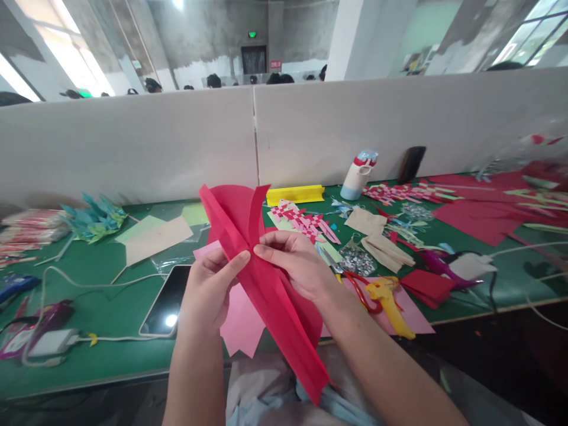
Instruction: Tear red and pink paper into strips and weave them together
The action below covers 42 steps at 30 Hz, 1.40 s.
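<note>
A folded red paper piece [284,307] is held up in front of me, slanting from upper left to lower right. It has a long creased strip, rounded parts behind it and a narrow upright strip at the top. My left hand [210,281] pinches its middle from the left, thumb on the front. Close beside it, my right hand [293,257] pinches the same middle spot, both thumbs nearly touching. Pink paper [242,322] with a notched edge lies below. What the fingers behind the paper do is partly hidden.
A phone [166,302] lies left of my hands. To the right are a yellow glue gun [390,302], red-handled scissors [359,290] and a bottle [359,174]. Behind stand yellow folded paper [296,194] and a white partition [133,142]. White cables [110,286] cross the green table.
</note>
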Tool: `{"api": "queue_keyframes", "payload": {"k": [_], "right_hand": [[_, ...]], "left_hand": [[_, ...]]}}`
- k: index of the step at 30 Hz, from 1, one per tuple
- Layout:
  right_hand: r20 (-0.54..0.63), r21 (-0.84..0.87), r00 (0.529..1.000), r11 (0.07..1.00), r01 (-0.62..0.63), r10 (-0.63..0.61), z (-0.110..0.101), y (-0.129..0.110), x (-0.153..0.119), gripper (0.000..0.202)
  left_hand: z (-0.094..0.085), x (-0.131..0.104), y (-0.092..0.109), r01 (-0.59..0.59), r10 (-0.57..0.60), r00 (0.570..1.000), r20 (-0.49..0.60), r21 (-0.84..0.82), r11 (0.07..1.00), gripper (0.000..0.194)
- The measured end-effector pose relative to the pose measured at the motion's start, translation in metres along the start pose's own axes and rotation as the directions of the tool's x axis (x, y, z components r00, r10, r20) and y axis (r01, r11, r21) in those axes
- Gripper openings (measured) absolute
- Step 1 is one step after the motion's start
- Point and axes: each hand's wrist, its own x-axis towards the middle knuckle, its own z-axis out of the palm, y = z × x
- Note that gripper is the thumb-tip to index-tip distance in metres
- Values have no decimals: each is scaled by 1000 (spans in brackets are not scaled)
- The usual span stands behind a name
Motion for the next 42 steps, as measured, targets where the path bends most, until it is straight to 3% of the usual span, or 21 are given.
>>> {"api": "queue_keyframes", "payload": {"k": [7, 16, 26, 35, 42], "right_hand": [[21, -210, 1000, 978, 17, -13, -7, -3, 1, 23], [11, -138, 1000, 990, 15, -14, -4, 3, 2, 22], [18, 90, 999, 995, -33, 32, 1, 4, 2, 18], [23, -111, 999, 993, -29, 31, -7, 4, 3, 23], [-14, -65, 1000, 998, -4, 3, -5, 7, 4, 19]], "left_hand": [[-1, -1, 2, -21, 21, 1000, -6, 51, 998, 24], [1, 0, 0, -28, 30, 999, -30, 58, 998, 22], [-1, 2, -1, 0, 0, 1000, 21, -24, 1000, 19], [-3, 2, -1, 0, 0, 1000, -12, 32, 999, 24], [-1, 3, -1, 11, -12, 1000, 8, 64, 998, 25]]}}
